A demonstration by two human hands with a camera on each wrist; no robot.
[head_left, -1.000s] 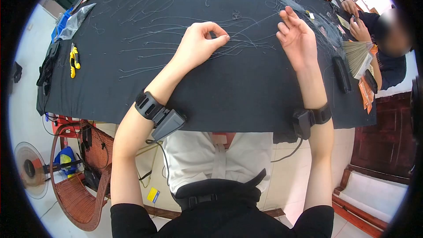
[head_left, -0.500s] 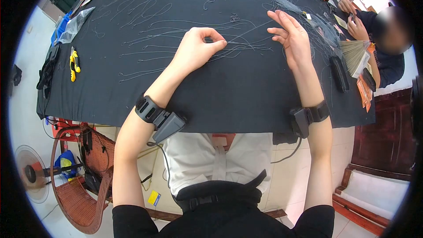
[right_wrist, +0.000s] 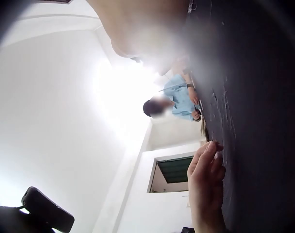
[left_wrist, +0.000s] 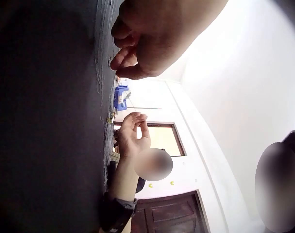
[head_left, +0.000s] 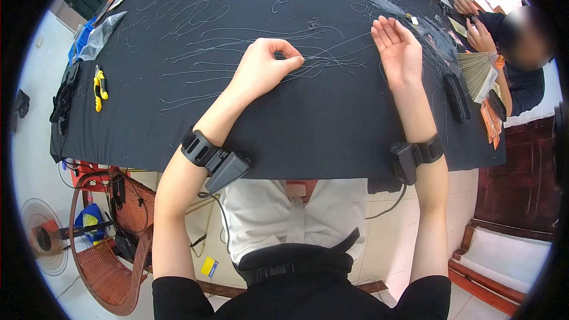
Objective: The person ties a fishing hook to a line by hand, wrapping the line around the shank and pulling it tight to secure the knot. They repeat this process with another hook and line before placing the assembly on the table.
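My left hand (head_left: 267,68) pinches thumb against index fingertip over a bundle of thin grey threads (head_left: 222,77) on the black cloth; its pinch also shows in the right wrist view (right_wrist: 205,179). A fine thread (head_left: 349,41) slants from beside the left fingertips up to the right hand's fingers. Palm up, my right hand (head_left: 400,53) has its fingers loosely extended; whether the thread is caught between them is unclear. In the left wrist view the right hand (left_wrist: 135,138) appears raised beyond the left hand (left_wrist: 157,39).
Looped threads (head_left: 201,15) lie further back. Yellow-handled pliers (head_left: 99,89) and a plastic bag (head_left: 104,35) are at the left. On the right are a tangled thread pile (head_left: 435,41), a black case (head_left: 456,98), a card fan (head_left: 477,74) and another person (head_left: 527,47).
The right hand moved left with its fingers pointing across, then back right, and its fingers now point upward and away. The left hand shifted slightly left and down, keeping its pinch.
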